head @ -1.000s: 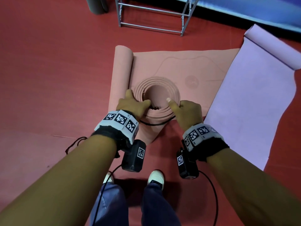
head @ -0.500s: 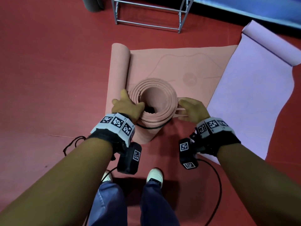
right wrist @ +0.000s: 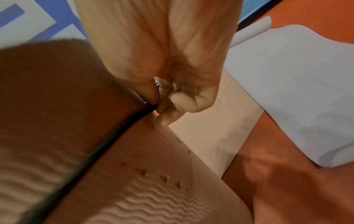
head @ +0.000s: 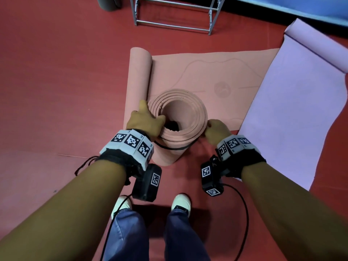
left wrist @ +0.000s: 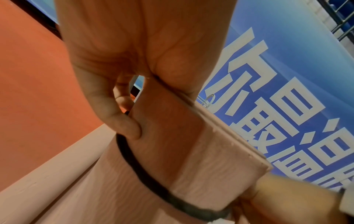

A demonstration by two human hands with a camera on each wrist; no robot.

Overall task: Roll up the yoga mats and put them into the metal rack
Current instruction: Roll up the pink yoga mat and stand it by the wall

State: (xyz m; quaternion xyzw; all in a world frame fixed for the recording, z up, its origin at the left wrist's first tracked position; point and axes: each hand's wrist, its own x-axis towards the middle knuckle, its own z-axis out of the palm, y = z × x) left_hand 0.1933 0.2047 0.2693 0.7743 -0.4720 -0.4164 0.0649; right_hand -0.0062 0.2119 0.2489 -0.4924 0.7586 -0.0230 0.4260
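A person stands on the red floor (head: pixel 56 81) holding a rolled pink yoga mat (head: pixel 178 117) upright, its spiral end facing the head camera. The left hand (head: pixel 145 121) grips the roll's upper rim, thumb hooked into the hollow core. The left wrist view adds what the head view hides: the fingers (left wrist: pixel 122 125) curl against the roll's side and onto a black elastic band (left wrist: pixel 153 178) circling it, with a blue wall banner (left wrist: pixel 287 91) behind. The right hand's (head: pixel 216 130) grip sits at the roll's right side; only the right wrist view shows fingertips (right wrist: pixel 168 116) pinching the black band against the mat. A second pink mat (head: pixel 207 72), partly rolled at its left end, lies flat on the floor behind the roll, a lilac mat (head: pixel 291 110) overlapping its right edge. The metal rack (head: pixel 175 16) stands at the far edge, well apart. Half a second earlier the right hand's fingers lay spread across the roll's edge; a second ago its forefinger pointed at the rim.
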